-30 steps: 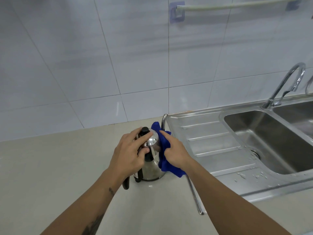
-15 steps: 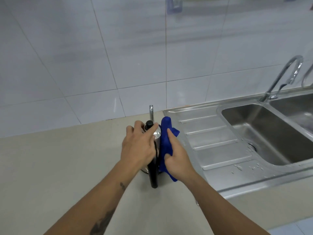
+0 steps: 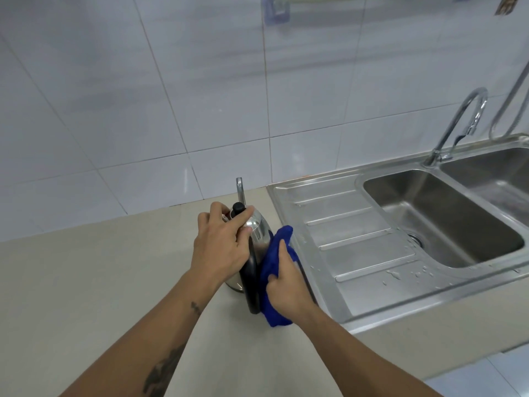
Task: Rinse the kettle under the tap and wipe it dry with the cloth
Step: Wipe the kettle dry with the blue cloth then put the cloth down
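The kettle (image 3: 259, 234) is stood on the desk (image 3: 86, 282), steadied from above by the left hand (image 3: 221, 246), whose grip is curled over its lid; just right of that grip, the cloth (image 3: 274, 270) is clenched in the right hand (image 3: 286, 282) and pressed against the wall, evidently for drying.

Kettle (image 3: 259, 232): polished silver body, black handle (image 3: 251, 285), black lid knob (image 3: 238, 208). Cloth (image 3: 272, 270): solid royal blue. Countertop (image 3: 86, 296): plain pale beige. Wall tiles (image 3: 143, 96): white with faint grey streaks, thin grey grout lines. Sink (image 3: 357, 242): brushed steel grey, ribbed drainboard. Tap (image 3: 461, 121): chrome. Towel-rail bracket (image 3: 276, 8): translucent blue. Left forearm (image 3: 166, 365): dark tattoo marks.
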Motion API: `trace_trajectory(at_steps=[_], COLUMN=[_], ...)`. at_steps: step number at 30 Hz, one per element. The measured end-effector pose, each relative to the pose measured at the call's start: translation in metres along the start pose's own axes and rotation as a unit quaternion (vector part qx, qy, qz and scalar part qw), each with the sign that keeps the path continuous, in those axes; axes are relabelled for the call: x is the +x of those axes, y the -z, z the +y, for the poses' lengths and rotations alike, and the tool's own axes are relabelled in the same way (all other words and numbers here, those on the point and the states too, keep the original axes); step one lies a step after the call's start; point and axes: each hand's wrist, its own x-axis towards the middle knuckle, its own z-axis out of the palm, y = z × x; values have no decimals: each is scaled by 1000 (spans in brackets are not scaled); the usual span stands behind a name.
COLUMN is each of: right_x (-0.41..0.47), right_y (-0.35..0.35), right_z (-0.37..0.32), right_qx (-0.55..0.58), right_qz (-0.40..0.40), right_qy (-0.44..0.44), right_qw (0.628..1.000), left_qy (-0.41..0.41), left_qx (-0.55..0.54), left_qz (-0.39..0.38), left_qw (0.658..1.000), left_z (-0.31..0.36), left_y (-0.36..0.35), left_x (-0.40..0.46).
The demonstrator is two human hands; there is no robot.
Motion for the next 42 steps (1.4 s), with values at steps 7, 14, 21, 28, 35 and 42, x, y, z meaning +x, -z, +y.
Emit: trace_trajectory(at_steps=[7, 14, 21, 28, 35, 42], right_x=[4, 15, 34, 46, 27, 44], right_y=[-7, -10, 16, 43, 6, 15], right_z=[-18, -1, -21, -53, -24, -36], right_qx=[13, 94, 27, -64, -76, -60], right_qz=[9, -54, -51, -63, -23, -32], right_qy=[21, -112, -94, 63, 118, 89], right_qw=[1000, 988, 994, 994, 990, 994], left_qy=[8, 13, 41, 6, 15, 39], left_qx=[-7, -23, -28, -69, -66, -50], left_qz=[6, 16, 0, -15, 23, 74], left_qw=[1000, 1000, 999, 997, 997, 995], left_z=[-2, -4, -4, -16, -15, -8], left_y=[-2, -3, 0, -1, -4, -23], left_x=[1, 1, 7, 10, 9, 0])
